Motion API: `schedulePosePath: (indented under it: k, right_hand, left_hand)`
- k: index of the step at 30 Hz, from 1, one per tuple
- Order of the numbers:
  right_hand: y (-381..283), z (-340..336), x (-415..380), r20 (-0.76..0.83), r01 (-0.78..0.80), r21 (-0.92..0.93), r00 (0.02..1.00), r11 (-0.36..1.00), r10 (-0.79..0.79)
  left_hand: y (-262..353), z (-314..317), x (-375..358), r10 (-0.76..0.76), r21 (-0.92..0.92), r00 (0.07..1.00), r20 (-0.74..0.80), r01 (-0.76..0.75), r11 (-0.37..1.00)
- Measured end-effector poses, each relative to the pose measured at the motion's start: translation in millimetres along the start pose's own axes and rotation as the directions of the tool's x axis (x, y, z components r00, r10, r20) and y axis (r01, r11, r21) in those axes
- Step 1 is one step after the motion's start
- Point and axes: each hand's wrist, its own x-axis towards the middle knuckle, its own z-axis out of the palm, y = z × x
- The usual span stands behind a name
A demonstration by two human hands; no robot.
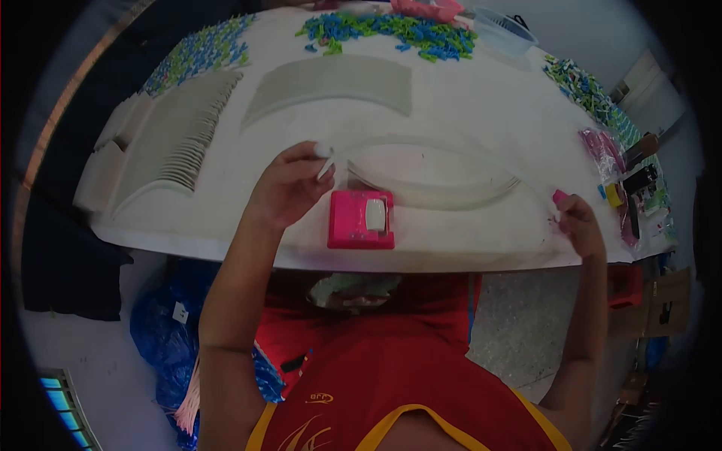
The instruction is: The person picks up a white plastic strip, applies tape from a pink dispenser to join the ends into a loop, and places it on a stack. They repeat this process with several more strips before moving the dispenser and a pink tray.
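Note:
A long pale strip (444,140) arches between my two hands above the white table. My left hand (295,184) has its fingers closed on the strip's left end, beside a small white piece. At the far end, my right hand (580,225) pinches the strip, with a pink tip (559,197) showing at the fingertips. Below the strip, a curved stack of pale strips (451,197) lies on the table. The pink tape dispenser (342,219) with a white roll (375,215) sits near the front edge, just right of my left hand.
Pale strips (169,135) lie in rows at the left, another batch (331,83) at the back. Blue and green pieces (391,31) are heaped along the far edge, more (583,90) at the right. A pink basket (427,9), a clear basket (502,31) and a yellow-and-black item (615,195) stand around.

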Motion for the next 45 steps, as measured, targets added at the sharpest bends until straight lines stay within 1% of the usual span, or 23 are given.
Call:
schedulePosePath:
  k: [1,2,3,4,6,8,9,10,11,14,18,20,25,32,34,35,36,37,38,40,41,43,45]
  right_hand:
    - [9.3,26.3,10.1,0.07,0.042,0.223,0.996,0.974,-0.059]
    - [15.6,54.9,21.4,0.135,0.059,0.435,0.982,0.898,-0.13]
    - [12.9,89.1,33.5,0.184,0.024,0.576,0.97,0.817,-0.158]
    - [7.0,124.0,44.7,0.235,-0.03,0.698,0.953,0.715,-0.19]
    - [-8.4,184.0,65.9,0.298,-0.141,0.754,0.944,0.642,-0.143]
    - [-22.5,232.9,84.6,0.452,-0.299,0.763,0.881,0.573,-0.141]
    - [-28.8,250.4,91.1,0.461,-0.299,0.763,0.873,0.573,-0.158]
    - [-35.1,265.1,96.9,0.526,-0.367,0.726,0.841,0.582,-0.125]
    - [-39.8,275.3,101.1,0.588,-0.434,0.682,0.804,0.589,-0.088]
    - [-52.0,288.7,108.0,0.65,-0.475,0.592,0.759,0.651,-0.038]
    - [-64.5,292.3,107.5,0.625,-0.48,0.555,0.779,0.679,0.039]
    - [-61.0,290.1,110.7,0.658,-0.516,0.564,0.753,0.645,0.027]
    - [-60.2,281.2,111.6,0.636,-0.539,0.594,0.769,0.597,0.062]
    - [-57.4,276.4,121.3,0.66,-0.598,0.601,0.746,0.529,0.093]
    - [-53.1,268.9,129.6,0.638,-0.597,0.633,0.763,0.493,0.104]
    - [-50.0,264.4,134.9,0.613,-0.59,0.666,0.782,0.456,0.114]
    - [-46.2,260.4,140.8,0.615,-0.591,0.667,0.78,0.454,0.113]
    - [-41.4,256.6,147.3,0.571,-0.581,0.683,0.803,0.443,0.174]
    - [-36.3,253.7,154.3,0.524,-0.572,0.696,0.818,0.433,0.237]
    - [-23.1,253.7,171.7,0.503,-0.579,0.705,0.815,0.41,0.289]
    - [-15.9,255.3,180.8,0.476,-0.581,0.714,0.812,0.39,0.337]
    - [-1.8,257.8,198.4,0.492,-0.595,0.718,0.801,0.362,0.34]
    - [7.3,259.9,211.4,0.505,-0.605,0.723,0.793,0.334,0.342]
  left_hand:
    - [2.2,-9.3,-1.7,0.009,-0.04,0.998,0.068,-0.006,0.999]
    - [-1.8,-14.5,-3.7,0.022,-0.021,0.995,0.095,-0.02,1.0]
    - [-7.0,-18.9,-7.0,0.007,0.002,0.999,0.032,-0.008,1.0]
    - [-8.3,-18.6,-10.5,-0.006,0.021,0.999,-0.038,0.007,1.0]
    - [-14.4,-0.8,-11.3,-0.03,0.086,0.997,-0.068,0.035,0.996]
    - [-16.6,14.3,-10.3,-0.046,0.153,0.992,-0.117,0.064,0.986]
    - [-16.5,19.9,-10.0,-0.086,0.209,0.99,-0.112,0.108,0.972]
    - [-14.0,23.1,-9.9,-0.127,0.262,0.986,-0.109,0.152,0.953]
    - [-10.7,24.4,-10.9,-0.114,0.27,0.987,-0.114,0.141,0.952]
    - [-3.9,22.7,-13.4,-0.158,0.342,0.975,-0.159,0.205,0.917]
    - [-1.1,18.3,-12.5,-0.179,0.327,0.975,-0.133,0.214,0.92]
    - [-0.8,17.3,-9.8,-0.177,0.332,0.978,-0.109,0.204,0.921]
    - [-3.8,10.8,1.6,-0.194,0.295,0.979,-0.061,0.203,0.934]
    - [-3.5,2.1,11.7,-0.208,0.346,0.972,-0.109,0.233,0.909]
    - [5.3,-24.8,3.6,-0.13,0.227,0.964,-0.234,0.184,0.956]
    - [12.0,-38.4,-3.7,-0.127,0.228,0.963,-0.237,0.182,0.957]
    - [20.2,-53.2,-13.2,-0.101,0.134,0.951,-0.292,0.145,0.98]
    - [27.7,-67.1,-20.6,-0.082,0.04,0.934,-0.349,0.102,0.994]
    - [34.1,-80.8,-25.4,-0.083,0.041,0.932,-0.354,0.104,0.994]
    - [43.8,-103.0,-33.6,-0.086,-0.068,0.852,-0.516,0.059,0.996]
    - [46.5,-111.5,-35.2,-0.081,-0.067,0.848,-0.524,0.054,0.996]
    - [54.8,-120.6,-34.2,-0.145,-0.143,0.748,-0.648,0.068,0.987]
    - [57.3,-122.3,-28.8,-0.113,-0.127,0.719,-0.685,0.035,0.991]
